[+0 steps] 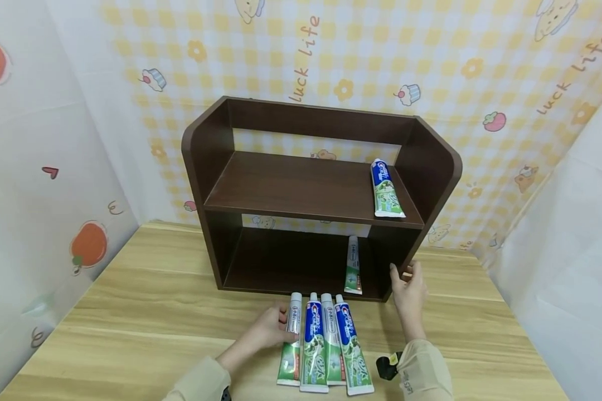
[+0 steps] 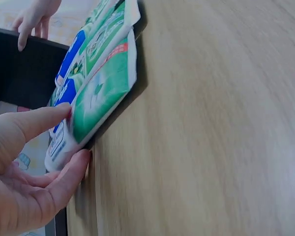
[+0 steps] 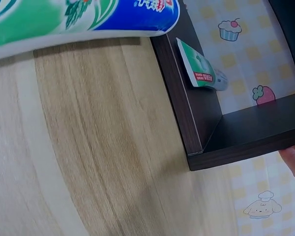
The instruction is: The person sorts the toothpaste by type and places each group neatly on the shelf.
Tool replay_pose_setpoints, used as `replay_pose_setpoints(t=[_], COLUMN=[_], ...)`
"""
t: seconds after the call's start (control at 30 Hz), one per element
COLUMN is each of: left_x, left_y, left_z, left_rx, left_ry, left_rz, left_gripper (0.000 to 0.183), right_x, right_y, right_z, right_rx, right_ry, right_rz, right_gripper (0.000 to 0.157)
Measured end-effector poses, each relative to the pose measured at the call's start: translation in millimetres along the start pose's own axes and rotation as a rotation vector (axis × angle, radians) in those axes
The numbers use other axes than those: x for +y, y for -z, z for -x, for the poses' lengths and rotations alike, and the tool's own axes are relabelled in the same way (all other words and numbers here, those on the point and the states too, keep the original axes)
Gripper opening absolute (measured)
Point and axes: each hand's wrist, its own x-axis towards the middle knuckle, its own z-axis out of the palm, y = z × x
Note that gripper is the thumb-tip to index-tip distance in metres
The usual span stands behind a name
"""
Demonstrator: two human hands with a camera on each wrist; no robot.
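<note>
Four tubes (image 1: 315, 356) lie side by side on the table (image 1: 155, 323), caps towards the shelf (image 1: 291, 186), flat ends towards the person. The left tube (image 1: 289, 365) is the one in hand: its long axis runs almost straight away from the person, cap just short of the shelf's front edge and leaning slightly right. The left hand (image 1: 267, 328) comes in from its left side, across that axis, and pinches it between thumb and fingers, the gap closed to the tube's width; whether it is lifted at all, I cannot tell. The right hand (image 1: 410, 292) is well apart to the right, beyond the other three, thumb and fingers bent about the edge of the shelf's right side, with no tube in them.
</note>
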Motion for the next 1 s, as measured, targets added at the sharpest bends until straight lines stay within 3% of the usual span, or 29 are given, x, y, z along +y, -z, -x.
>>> replay_pose_setpoints(t=[0.37,0.63,0.8,1.0], left_x=[1.7,-3.5,5.4,22.0], left_y=[-7.8,-7.4,0.5,9.6], left_z=[0.7,1.2,-3.1,-18.2], left_rx=[-0.056,-0.068,-0.047,0.017], left_ry=[0.050,0.035,-0.012,-0.040], left_rz=[-0.051,0.084,0.056,0.011], left_gripper=[0.017,0.018,0.019,0.021], right_x=[0,0,-1,1], right_y=[-2.2,0.0,0.3,0.4], right_z=[1,1,1,1], right_rx=[-0.019,-0.001,-0.005,-0.018], right_ry=[-0.011,0.004,0.001,-0.001], right_rz=[-0.033,-0.030,-0.025,-0.030], right_gripper=[0.020,0.019,0.019,0.019])
